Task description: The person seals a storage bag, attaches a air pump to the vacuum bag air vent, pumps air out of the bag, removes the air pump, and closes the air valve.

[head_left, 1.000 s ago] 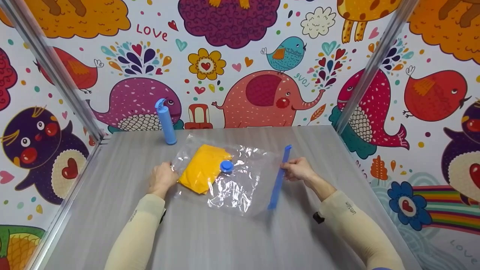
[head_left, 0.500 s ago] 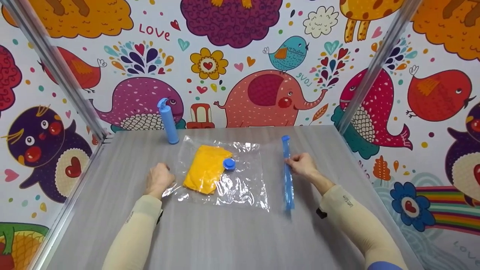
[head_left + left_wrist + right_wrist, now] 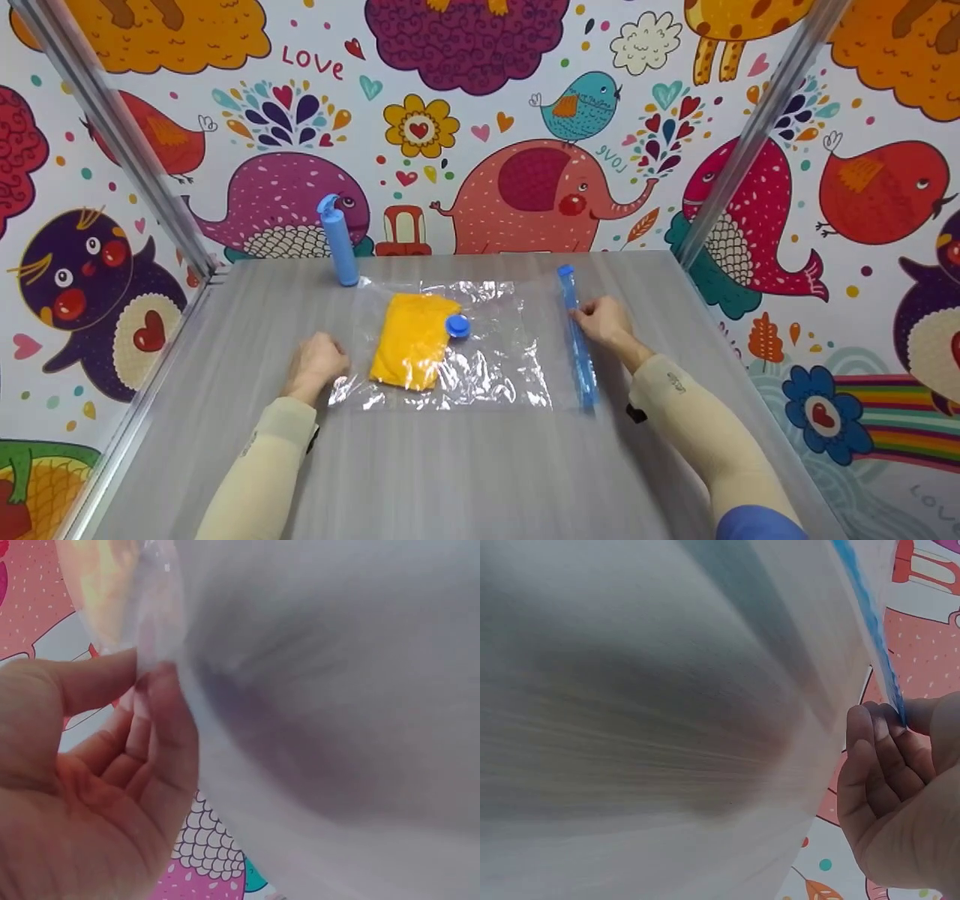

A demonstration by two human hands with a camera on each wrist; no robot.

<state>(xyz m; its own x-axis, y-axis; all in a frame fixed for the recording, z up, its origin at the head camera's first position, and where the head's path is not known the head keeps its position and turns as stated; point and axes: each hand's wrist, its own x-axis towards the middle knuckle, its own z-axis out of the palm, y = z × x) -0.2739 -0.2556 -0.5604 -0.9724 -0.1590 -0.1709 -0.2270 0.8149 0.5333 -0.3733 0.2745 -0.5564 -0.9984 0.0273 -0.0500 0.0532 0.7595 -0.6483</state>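
A clear plastic vacuum storage bag (image 3: 495, 367) lies on the table, with a folded yellow cloth (image 3: 414, 341) inside and a round blue valve (image 3: 457, 325) on its upper face. My left hand (image 3: 319, 364) is at the bag's left edge; in the left wrist view, thumb and index finger pinch the clear film. At the opposite end, my right hand (image 3: 606, 324) pinches the blue zip strip (image 3: 581, 360) between thumb and fingers. The right wrist view shows the strip's blue edge (image 3: 870, 622) running into that grip.
A light blue hand pump (image 3: 341, 247) stands upright behind the bag, near the table's back edge. Patterned walls (image 3: 480, 112) with metal corner posts (image 3: 739, 165) enclose the grey table (image 3: 450, 480) at the back and sides.
The bag has been straightened and lies flatter, its zip end drawn to the right. My right hand has moved slightly right and up with the strip. The left hand has shifted only a little.
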